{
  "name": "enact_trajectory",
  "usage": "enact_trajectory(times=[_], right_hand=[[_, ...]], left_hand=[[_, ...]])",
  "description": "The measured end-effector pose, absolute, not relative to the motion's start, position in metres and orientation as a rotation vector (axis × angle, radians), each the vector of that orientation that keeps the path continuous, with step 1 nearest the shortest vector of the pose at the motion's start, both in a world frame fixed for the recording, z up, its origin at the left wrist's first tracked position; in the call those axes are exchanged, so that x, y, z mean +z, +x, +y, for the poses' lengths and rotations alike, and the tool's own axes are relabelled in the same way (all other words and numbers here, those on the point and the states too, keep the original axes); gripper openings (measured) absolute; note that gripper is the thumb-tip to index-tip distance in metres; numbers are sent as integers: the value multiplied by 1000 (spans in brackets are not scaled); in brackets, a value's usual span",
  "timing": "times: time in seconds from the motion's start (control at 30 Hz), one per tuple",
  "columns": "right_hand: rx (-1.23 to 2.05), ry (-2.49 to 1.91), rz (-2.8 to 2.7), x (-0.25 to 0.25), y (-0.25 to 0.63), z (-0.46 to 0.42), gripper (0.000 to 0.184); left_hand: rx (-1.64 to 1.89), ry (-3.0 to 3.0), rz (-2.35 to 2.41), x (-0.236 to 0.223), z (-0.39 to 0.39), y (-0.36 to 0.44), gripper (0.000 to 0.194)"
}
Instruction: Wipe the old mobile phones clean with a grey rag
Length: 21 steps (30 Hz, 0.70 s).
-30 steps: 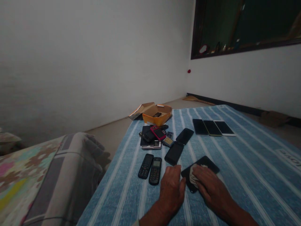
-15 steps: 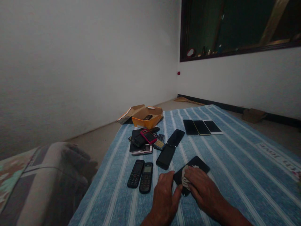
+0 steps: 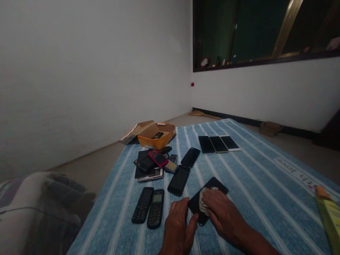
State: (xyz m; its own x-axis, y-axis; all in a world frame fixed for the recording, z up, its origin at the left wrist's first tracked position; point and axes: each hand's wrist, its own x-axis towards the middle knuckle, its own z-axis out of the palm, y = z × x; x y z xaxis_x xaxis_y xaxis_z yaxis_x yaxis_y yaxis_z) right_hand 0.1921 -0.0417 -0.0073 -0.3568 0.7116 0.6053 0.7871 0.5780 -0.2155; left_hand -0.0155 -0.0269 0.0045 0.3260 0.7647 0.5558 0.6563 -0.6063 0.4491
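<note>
A black smartphone [image 3: 193, 204] lies flat and slanted on the blue striped cloth [image 3: 255, 212]. My right hand [image 3: 221, 209] presses a crumpled whitish wipe [image 3: 203, 203] onto its face, fingers closed over the wipe. At the phone's left edge, my left hand [image 3: 179, 224] steadies it between thumb and fingers. Left of that hand two black keypad phones, one [image 3: 142, 205] beside the other [image 3: 155, 209], lie side by side. Just beyond are two dark smartphones, the nearer one [image 3: 179, 180] and the farther one [image 3: 190, 157], touching end to end.
A pile of phones, a pink-rimmed one [image 3: 158, 158] on top, sits in front of an opened orange box [image 3: 156, 141] holding a phone. Three smartphones [image 3: 218, 144] lie in a row farther right. A yellow-green packet [image 3: 329, 216] is at the right edge. Grey fabric [image 3: 39, 212] hangs at left.
The view has swung right, so everything sits further left and the yellow-green packet has come into sight. Both hands stay on the smartphone, the wipe still under my right hand.
</note>
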Motion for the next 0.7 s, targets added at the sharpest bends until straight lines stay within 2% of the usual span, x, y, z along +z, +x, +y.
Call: enact_trajectory(times=[0.4,0.53,0.6,0.7], right_hand=[[-296,-1320,-2083,-18,211,-34,40],[-354,-1284,-2092,-30,213,-32,39],[-365,-1283,-2084,-34,214,-31,38],[-384,-1273,-2070,-38,214,-29,37]], left_hand=[[1153,2419,1331,9,-32,-15,31],[1254,2506,1447,31,-14,-29,31],[1072,2587,1593,54,7,-44,29],[652,2542,1993,93,49,-70,37]])
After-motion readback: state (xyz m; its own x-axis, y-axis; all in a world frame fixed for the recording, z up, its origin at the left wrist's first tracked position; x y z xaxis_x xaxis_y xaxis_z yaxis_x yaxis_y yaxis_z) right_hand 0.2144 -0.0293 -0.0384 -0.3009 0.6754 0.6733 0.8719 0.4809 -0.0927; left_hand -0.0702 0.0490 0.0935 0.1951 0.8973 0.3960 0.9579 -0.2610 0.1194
